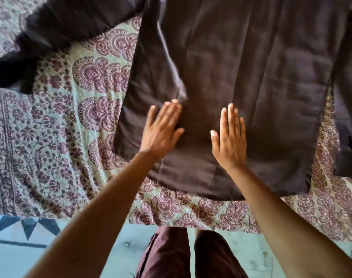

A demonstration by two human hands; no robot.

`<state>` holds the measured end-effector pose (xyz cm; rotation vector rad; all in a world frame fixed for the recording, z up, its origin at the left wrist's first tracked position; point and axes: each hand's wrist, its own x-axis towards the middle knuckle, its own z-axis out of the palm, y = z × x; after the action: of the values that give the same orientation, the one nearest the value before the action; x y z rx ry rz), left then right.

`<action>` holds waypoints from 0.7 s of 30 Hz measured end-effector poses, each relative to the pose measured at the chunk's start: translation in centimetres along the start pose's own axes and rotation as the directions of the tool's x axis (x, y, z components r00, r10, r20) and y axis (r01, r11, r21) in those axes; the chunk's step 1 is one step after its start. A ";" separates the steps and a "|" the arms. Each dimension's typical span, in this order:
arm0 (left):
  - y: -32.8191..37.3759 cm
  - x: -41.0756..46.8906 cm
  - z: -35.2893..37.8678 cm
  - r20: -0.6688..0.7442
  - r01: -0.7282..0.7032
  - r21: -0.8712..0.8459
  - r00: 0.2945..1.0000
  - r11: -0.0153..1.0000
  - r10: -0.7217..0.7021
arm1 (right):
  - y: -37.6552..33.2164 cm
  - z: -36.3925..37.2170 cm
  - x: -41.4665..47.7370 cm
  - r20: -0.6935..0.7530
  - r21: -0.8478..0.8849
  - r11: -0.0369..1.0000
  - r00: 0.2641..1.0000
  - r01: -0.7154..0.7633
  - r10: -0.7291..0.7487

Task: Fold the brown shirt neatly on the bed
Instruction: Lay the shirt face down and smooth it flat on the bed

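Both hands, left hand (161,129) and right hand (230,138), lie flat and released on the brown shirt (241,81), spread across the bed (56,121); left side looks folded in, right sleeve (347,109) remains.

Both bare forearms reaching forward and up from the lower edge, converging slightly. Left hand (162,129) flat, palm down, fingers together and angled a little rightward — thumb splayed. Right hand (230,137) likewise flat, fingers straight and extended, thumb out leftward; possibly hovering rather than pressing.
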<state>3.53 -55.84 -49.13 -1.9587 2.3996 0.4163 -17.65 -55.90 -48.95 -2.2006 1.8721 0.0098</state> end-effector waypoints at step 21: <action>-4.8 16.2 -2.1 0.087 -0.386 0.090 0.921 0.918 0.379 | 0.2 -0.8 13.3 -0.018 -0.027 0.996 0.996 -0.089 0.089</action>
<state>4.99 -72.72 -51.00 -1.4042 2.6965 0.3445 -15.68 -69.03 -50.41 -2.1395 1.9887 0.0342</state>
